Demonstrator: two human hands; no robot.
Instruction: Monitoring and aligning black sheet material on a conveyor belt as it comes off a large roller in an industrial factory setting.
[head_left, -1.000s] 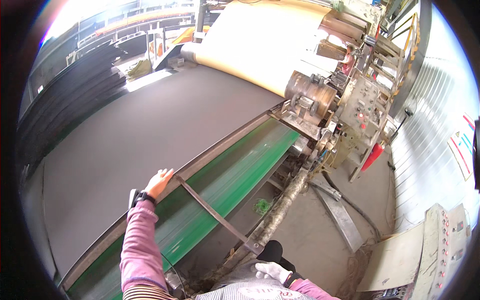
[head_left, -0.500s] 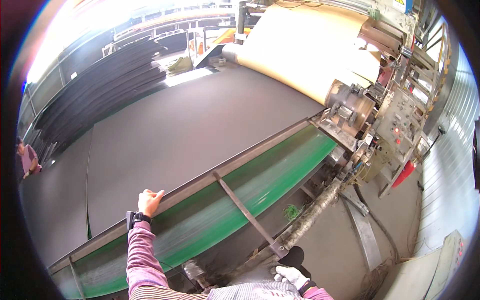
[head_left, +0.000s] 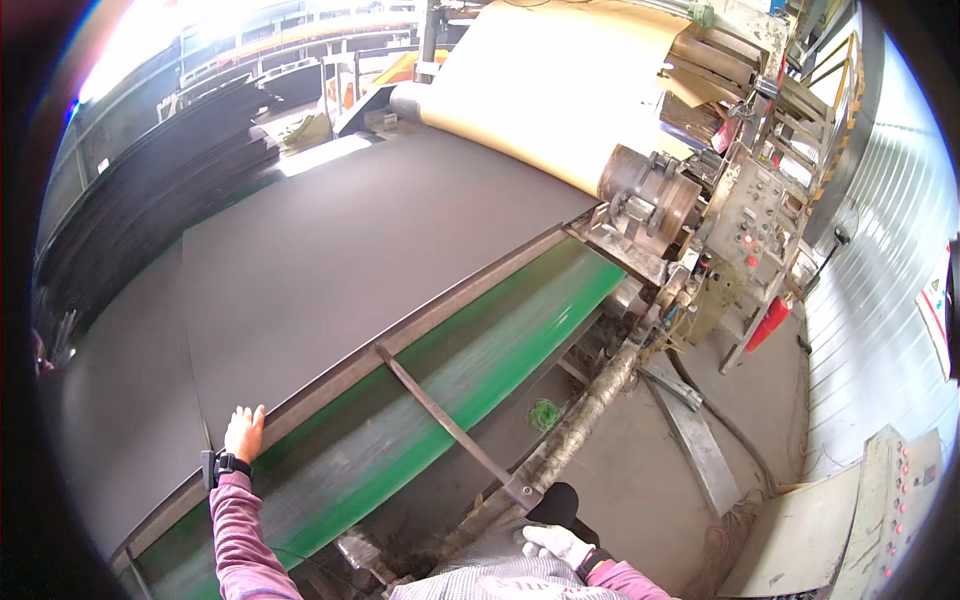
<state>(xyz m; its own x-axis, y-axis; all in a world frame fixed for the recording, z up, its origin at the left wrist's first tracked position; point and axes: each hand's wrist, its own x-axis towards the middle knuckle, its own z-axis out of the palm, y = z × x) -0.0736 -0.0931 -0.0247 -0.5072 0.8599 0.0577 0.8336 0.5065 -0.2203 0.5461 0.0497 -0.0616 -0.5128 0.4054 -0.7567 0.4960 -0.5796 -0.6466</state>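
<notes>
My bare left hand (head_left: 244, 433), with a dark band on the wrist, lies over the near metal rail (head_left: 325, 388) at the edge of a large dark grey sheet (head_left: 370, 230). Its fingers are stretched out and touch the sheet's edge. Just left of the hand, a narrow seam separates this sheet from another dark sheet (head_left: 130, 400). My right hand (head_left: 556, 545), in a white glove, is held low before my body with its fingers curled. Whatever it may hold is hidden. A black rounded shape (head_left: 557, 503) shows just beyond it.
A wide yellowish roll (head_left: 520, 90) spans the sheet's far end, beside a metal drum (head_left: 650, 195). A green belt (head_left: 480, 350) runs below the rail, crossed by a metal bar (head_left: 445, 410). Control panels (head_left: 750, 220) and a ladder-like frame (head_left: 800, 150) stand right.
The sheets and their seam have slid toward the roll, bringing the seam close to my left hand. My left fingers have straightened. The view has shifted right; the person at far left is mostly out.
</notes>
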